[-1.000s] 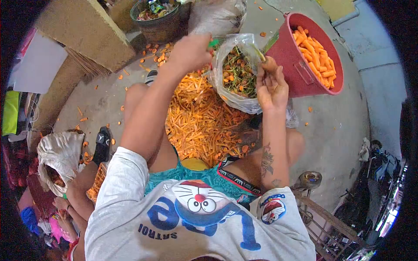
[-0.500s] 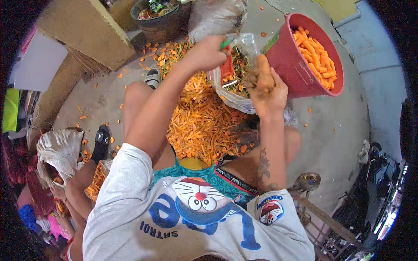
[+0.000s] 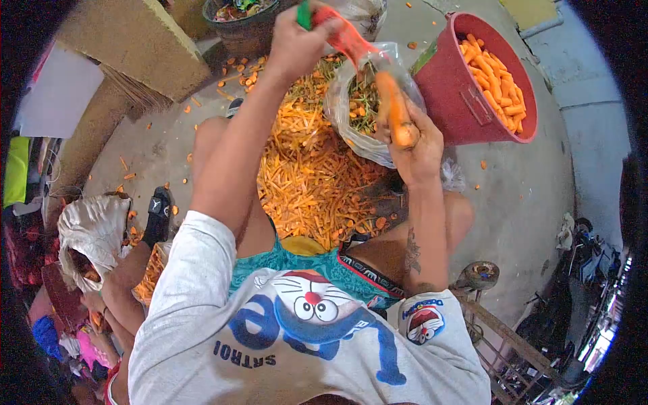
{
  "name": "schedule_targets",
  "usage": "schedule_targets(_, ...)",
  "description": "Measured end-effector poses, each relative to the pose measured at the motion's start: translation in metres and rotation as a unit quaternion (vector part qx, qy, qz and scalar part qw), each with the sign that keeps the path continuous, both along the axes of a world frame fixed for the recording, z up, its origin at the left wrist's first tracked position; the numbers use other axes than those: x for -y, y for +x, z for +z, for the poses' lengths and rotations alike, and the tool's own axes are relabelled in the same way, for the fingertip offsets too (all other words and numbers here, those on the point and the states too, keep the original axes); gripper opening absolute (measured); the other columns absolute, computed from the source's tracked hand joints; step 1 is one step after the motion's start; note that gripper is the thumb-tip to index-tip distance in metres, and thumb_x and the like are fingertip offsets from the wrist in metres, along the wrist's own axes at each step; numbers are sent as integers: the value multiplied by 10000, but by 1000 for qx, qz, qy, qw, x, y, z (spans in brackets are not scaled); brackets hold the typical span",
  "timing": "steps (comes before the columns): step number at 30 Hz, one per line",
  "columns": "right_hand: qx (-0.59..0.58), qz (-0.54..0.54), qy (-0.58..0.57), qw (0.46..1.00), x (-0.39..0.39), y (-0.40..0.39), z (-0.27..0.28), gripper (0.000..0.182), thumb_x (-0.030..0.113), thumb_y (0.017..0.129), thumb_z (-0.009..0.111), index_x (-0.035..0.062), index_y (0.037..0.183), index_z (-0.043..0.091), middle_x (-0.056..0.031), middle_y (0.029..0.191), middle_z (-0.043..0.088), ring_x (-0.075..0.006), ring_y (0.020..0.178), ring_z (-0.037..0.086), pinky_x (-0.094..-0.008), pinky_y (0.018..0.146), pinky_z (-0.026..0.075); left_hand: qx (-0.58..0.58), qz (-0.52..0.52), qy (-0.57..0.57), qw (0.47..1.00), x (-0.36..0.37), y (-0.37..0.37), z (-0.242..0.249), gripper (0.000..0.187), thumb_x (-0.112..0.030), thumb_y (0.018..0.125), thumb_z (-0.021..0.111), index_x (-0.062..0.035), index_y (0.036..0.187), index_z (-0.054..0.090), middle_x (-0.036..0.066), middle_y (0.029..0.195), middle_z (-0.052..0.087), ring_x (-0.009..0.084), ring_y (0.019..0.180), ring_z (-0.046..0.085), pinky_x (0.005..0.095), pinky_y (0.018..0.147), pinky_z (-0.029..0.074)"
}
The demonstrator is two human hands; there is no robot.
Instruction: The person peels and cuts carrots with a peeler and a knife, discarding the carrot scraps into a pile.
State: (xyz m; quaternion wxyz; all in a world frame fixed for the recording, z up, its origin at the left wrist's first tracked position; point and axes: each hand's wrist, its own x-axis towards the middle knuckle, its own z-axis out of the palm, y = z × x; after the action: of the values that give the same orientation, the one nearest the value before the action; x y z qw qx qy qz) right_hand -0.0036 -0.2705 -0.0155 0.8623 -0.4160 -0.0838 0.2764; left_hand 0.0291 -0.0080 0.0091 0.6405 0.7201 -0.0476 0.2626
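My left hand (image 3: pixel 295 46) is closed round a red peeler (image 3: pixel 347 37) with a green end, blurred by motion. Its far end comes close to the top of a carrot (image 3: pixel 393 111). My right hand (image 3: pixel 422 150) grips that carrot by its lower end, with bright orange flesh along the side facing me. Behind and below the carrot stands an open clear plastic bag (image 3: pixel 378 154) of green and brown scraps. A heap of orange peelings (image 3: pixel 310 182) covers the floor between my legs.
To the right a tilted red bucket (image 3: pixel 455 101) holds many peeled carrots (image 3: pixel 496 81). A dark tub (image 3: pixel 243 34) and a pale sack (image 3: pixel 364 17) stand at the back. Another person's leg (image 3: pixel 125 290) shows at left by a white sack (image 3: pixel 91 229). A metal frame (image 3: pixel 503 331) stands lower right.
My left hand has moved up and left with the peeler, away from the bag. The carrot in my right hand has turned, now showing a bright orange side.
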Motion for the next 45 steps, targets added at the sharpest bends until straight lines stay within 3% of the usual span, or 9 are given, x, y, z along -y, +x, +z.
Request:
schedule_targets(3,-20,78,119,990,0,8,2,369,223,1063,400,-15,1283,578,-103,1178,664,-196,1033,641,-350,902,517,-43,25,-102,994,17,-11,-2,173,-188,897,757,-43,976,704,2,792,687,83,723,611,284,688,529)
schedule_targets(7,-49,-74,-13,996,-11,-2,13,396,238,1048,421,-27,1306,563,-106,1151,663,-201,991,637,-348,864,524,110,-89,89,986,50,-30,3,136,-179,917,738,-50,950,708,-33,769,668,66,676,591,254,612,494)
schedule_targets(14,-44,83,89,992,12,14,-4,436,239,1027,445,-52,1341,532,-126,1130,655,-210,971,636,-328,836,525,-25,24,-144,989,14,-21,-3,121,-166,920,729,-52,959,715,-21,764,691,55,635,592,234,583,493)
schedule_targets(19,-41,-81,-46,995,-12,-12,25,444,240,1025,461,-53,1353,523,-108,1055,641,-189,897,616,-304,767,504,68,19,142,987,32,-24,-7,145,-162,916,731,-38,986,701,-1,811,703,101,739,650,275,675,540)
schedule_targets(23,-53,10,25,998,-1,-6,17,423,250,1026,466,-35,1328,545,-106,1042,660,-184,900,630,-306,752,504,-6,87,-66,994,-10,2,-18,135,-137,914,728,-30,992,699,-8,789,689,101,715,638,273,663,533)
schedule_targets(28,-64,-64,-17,996,-6,-5,19,427,264,1025,477,-22,1334,551,-103,1072,674,-186,915,644,-309,775,524,132,-46,59,988,59,-36,-4,110,-140,911,737,-46,941,691,-20,751,678,74,630,610,247,563,493)
schedule_targets(35,-74,-4,2,997,3,-1,13,442,272,1030,463,-10,1361,547,-110,1190,669,-177,1027,646,-331,861,530,-3,87,-95,992,17,-17,-13,151,-174,899,755,-46,956,699,-13,757,678,91,683,629,264,638,519)
schedule_targets(37,-97,-55,-14,994,-7,-4,24,454,262,1023,466,-30,1364,538,-119,1182,658,-188,1029,637,-327,880,519,85,12,93,992,49,-37,-12,97,-143,913,735,-60,915,686,-4,779,686,83,625,618,249,565,502)
schedule_targets(45,14,-20,-99,995,-6,-9,25,489,263,1018,472,-20,1416,498,-73,1026,636,-137,837,570,-268,674,435,-6,67,-119,991,-10,-6,-13,215,-204,874,785,-45,983,689,-5,823,686,77,711,627,272,665,519)
